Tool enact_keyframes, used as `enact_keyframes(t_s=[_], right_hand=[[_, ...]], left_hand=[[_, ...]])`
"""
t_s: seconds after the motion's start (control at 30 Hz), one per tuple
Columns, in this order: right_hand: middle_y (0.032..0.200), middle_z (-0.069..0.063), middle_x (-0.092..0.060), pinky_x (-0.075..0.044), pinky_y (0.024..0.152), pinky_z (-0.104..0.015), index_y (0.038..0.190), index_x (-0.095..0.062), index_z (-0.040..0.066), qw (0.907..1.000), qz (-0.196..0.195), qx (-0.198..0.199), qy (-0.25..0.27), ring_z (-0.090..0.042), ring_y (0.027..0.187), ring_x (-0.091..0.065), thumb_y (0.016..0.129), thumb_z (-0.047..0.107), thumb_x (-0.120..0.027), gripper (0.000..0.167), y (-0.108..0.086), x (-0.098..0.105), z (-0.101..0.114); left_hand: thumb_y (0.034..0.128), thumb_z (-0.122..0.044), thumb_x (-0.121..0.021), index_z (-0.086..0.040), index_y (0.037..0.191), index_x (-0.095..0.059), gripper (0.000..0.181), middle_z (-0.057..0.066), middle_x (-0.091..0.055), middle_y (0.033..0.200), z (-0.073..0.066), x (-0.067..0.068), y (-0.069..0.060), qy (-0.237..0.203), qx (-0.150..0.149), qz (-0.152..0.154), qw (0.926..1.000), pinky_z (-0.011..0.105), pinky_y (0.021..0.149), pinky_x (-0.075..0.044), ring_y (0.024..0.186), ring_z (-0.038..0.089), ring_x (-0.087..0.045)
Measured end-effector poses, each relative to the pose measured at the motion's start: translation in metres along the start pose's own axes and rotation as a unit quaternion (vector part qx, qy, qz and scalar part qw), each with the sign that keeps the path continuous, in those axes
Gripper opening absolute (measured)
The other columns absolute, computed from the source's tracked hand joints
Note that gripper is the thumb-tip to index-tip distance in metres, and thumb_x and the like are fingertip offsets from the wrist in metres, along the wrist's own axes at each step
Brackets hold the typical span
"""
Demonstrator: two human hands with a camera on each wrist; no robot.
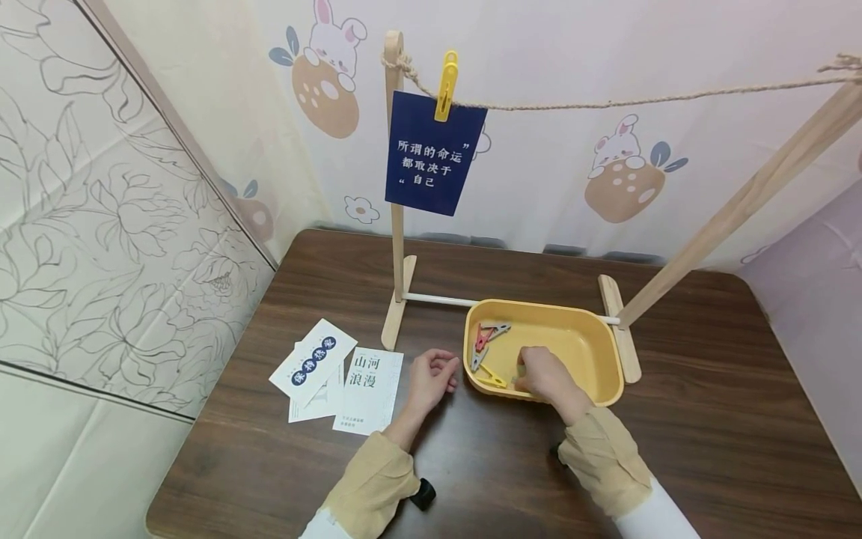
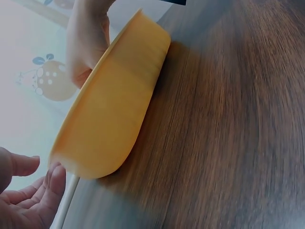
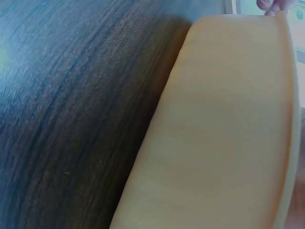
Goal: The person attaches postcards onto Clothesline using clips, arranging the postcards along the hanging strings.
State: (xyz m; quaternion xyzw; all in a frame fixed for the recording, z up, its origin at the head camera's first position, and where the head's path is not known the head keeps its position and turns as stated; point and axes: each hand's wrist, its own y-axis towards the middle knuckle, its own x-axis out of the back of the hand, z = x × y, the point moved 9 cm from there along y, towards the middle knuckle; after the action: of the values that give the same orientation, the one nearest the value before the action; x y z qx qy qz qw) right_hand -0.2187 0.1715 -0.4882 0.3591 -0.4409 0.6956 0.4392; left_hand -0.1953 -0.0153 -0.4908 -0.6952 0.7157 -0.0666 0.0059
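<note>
My right hand (image 1: 548, 378) reaches down into a yellow basin (image 1: 609, 359), its fingers bent. A small greenish thing shows beside those fingers; whether they pinch it is unclear. Red, grey and yellow clips (image 1: 481, 340) lie at the basin's left end. My left hand (image 1: 432, 378) rests by the basin's left side, fingers loosely bent and holding nothing; in the left wrist view its fingertips (image 2: 58, 171) are close to the basin wall (image 2: 114, 114). Above, a yellow clip (image 1: 446, 86) holds a dark blue card (image 1: 434, 161) on a rope (image 1: 572, 107).
Several white cards (image 1: 367, 393) lie on the brown table (image 1: 471, 464) left of my left hand, some overlapping. A wooden frame with a left post (image 1: 397, 247) and a right post (image 1: 734, 206) carries the rope. Its white bottom rod (image 1: 438, 299) runs behind the basin.
</note>
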Motion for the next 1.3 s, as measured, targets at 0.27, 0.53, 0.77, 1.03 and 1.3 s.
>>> enact_keyframes(t_s=[0.27,0.53,0.77,1.03,1.3], right_hand=[[0.083,-0.011,-0.060,-0.047,0.067,-0.037,0.095,-0.062,-0.006,0.9986,-0.028,-0.018,0.041,-0.022,0.073,-0.052,0.077,0.007,-0.068,0.024,-0.008,0.010,-0.006],[0.088,-0.018,-0.062,-0.050,0.072,-0.041,0.100,-0.061,-0.008,0.9914,-0.086,-0.030,0.094,-0.026,0.078,-0.057,0.081,0.008,-0.070,0.027,-0.020,0.022,-0.014],[0.090,-0.019,-0.064,-0.051,0.074,-0.040,0.102,-0.060,-0.009,0.9810,-0.130,-0.033,0.140,-0.027,0.082,-0.061,0.080,0.006,-0.070,0.028,-0.031,0.027,-0.021],[0.094,-0.020,-0.064,-0.048,0.068,-0.028,0.107,-0.061,-0.008,0.9674,-0.172,-0.048,0.180,-0.029,0.086,-0.061,0.084,0.007,-0.071,0.029,-0.044,0.030,-0.027],[0.095,-0.022,-0.066,-0.045,0.066,-0.014,0.109,-0.061,-0.007,0.9408,-0.238,-0.051,0.236,-0.029,0.087,-0.062,0.084,0.005,-0.073,0.030,-0.056,0.037,-0.033]], left_hand=[[0.0910,-0.002,-0.064,0.012,0.099,-0.064,0.016,0.025,-0.067,0.078,0.005,0.018,0.000,0.068,-0.023,-0.026,0.9971,0.033,0.053,-0.057,0.064,0.044,-0.066],[0.0888,-0.003,-0.067,0.007,0.095,-0.067,0.012,0.019,-0.071,0.082,-0.001,0.040,-0.005,0.133,-0.046,-0.063,0.9880,0.017,0.058,-0.049,0.066,0.021,-0.065],[0.0883,-0.003,-0.067,0.006,0.094,-0.068,0.011,0.017,-0.070,0.081,0.000,0.057,-0.007,0.159,-0.052,-0.091,0.9817,0.019,0.059,-0.048,0.066,0.017,-0.064],[0.0851,0.001,-0.069,0.007,0.093,-0.067,0.010,0.018,-0.068,0.083,0.000,0.081,-0.013,0.200,-0.079,-0.144,0.9660,0.018,0.058,-0.046,0.075,0.030,-0.066],[0.0852,0.000,-0.069,0.009,0.098,-0.065,0.016,0.020,-0.066,0.086,0.005,0.105,-0.015,0.238,-0.079,-0.175,0.9520,0.025,0.065,-0.046,0.078,0.031,-0.064]])
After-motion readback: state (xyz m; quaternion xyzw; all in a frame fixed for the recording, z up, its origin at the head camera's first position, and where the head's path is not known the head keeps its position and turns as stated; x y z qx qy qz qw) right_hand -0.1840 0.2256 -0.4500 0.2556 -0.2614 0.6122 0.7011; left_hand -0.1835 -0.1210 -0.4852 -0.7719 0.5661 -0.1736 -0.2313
